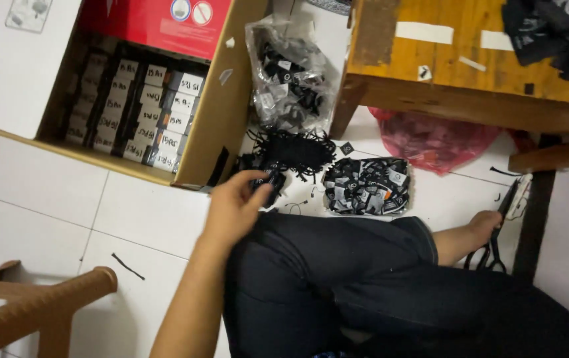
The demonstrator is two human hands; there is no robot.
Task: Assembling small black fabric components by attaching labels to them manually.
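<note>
My left hand (235, 202) reaches forward over my knee, which is clad in dark trousers (337, 265). Its fingers close on a small bunch of black tags (272, 183) on the white tiled floor. Just beyond lies a loose pile of black tags with strings (296, 151). To its right sits a clear packet of black-and-white labels (367, 187). My right hand is out of view.
An open cardboard box (215, 119) holds rows of small dark boxes (145, 113). Behind the pile stands a plastic bag of labels (288, 73). At the right are a wooden table (457, 73), a red bag (430, 140), black scissors (497, 235) by my foot (487, 224), and a brown chair arm (39, 301).
</note>
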